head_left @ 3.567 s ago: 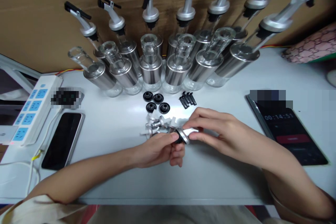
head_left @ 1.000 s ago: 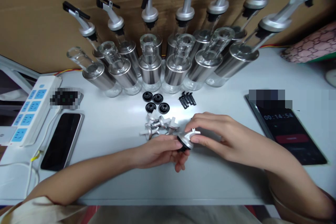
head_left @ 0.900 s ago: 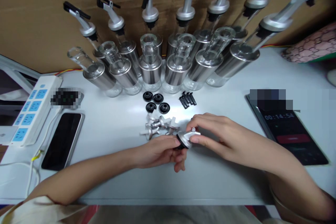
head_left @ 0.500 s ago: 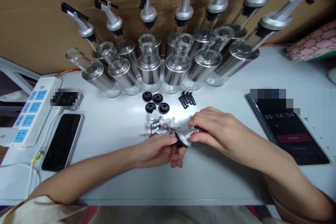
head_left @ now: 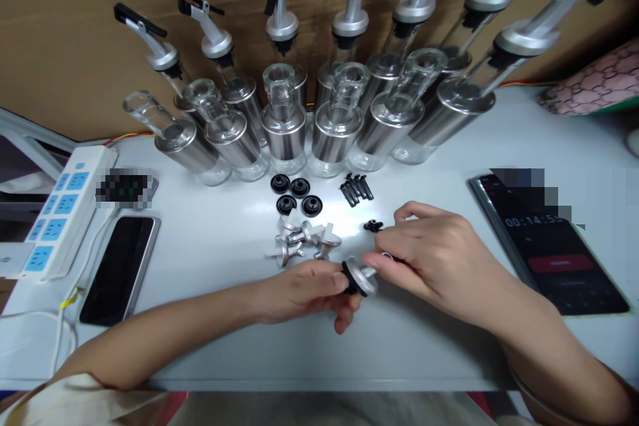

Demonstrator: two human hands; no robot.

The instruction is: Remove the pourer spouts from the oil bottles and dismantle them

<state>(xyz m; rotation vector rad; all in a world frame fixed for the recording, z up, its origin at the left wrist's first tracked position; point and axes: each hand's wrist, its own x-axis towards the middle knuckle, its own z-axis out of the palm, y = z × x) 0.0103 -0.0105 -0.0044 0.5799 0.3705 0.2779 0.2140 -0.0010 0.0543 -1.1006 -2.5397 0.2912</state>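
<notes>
Low over the table, my left hand pinches the black stopper end of a silver pour spout. My right hand has its thumb and fingers closed on the spout's narrow tube, partly hiding it. Just beyond the right fingers lie small black parts. Several loose silver spouts are piled beyond my left hand. Past them lie several round black stoppers, with a group of slim black levers to their right.
Open-necked glass bottles with metal sleeves stand in a row, and spouted bottles behind them against cardboard. A power strip and a phone lie left; a device showing a timer lies right.
Both hands and the spout have shifted slightly right and toward me. The spout has turned, with more of its tube covered by my right fingers. The small black parts now show.
</notes>
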